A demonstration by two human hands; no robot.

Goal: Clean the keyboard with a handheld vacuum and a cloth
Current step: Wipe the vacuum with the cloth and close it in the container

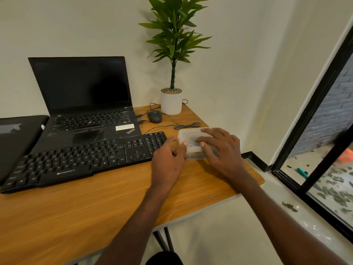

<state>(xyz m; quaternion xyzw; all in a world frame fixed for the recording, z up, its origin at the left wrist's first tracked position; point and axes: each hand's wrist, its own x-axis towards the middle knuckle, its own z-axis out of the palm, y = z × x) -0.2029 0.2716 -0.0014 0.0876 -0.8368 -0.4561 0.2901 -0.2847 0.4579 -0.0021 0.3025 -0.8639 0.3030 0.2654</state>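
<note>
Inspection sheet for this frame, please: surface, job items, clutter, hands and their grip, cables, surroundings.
Surface: wooden desk, bare at the front.
Job's things: black keyboard lies in front of the open laptop; clear plastic container at its right end, contents unclear; no vacuum or cloth identifiable.
Clutter: mouse, potted plant, dark sleeve at far left.
Hands: left hand touches the container's side, grip unclear; right hand lies flat on its lid.
Cables: black cable coiled behind the container.
Surroundings: plain wall, black-framed glass door at right.
</note>
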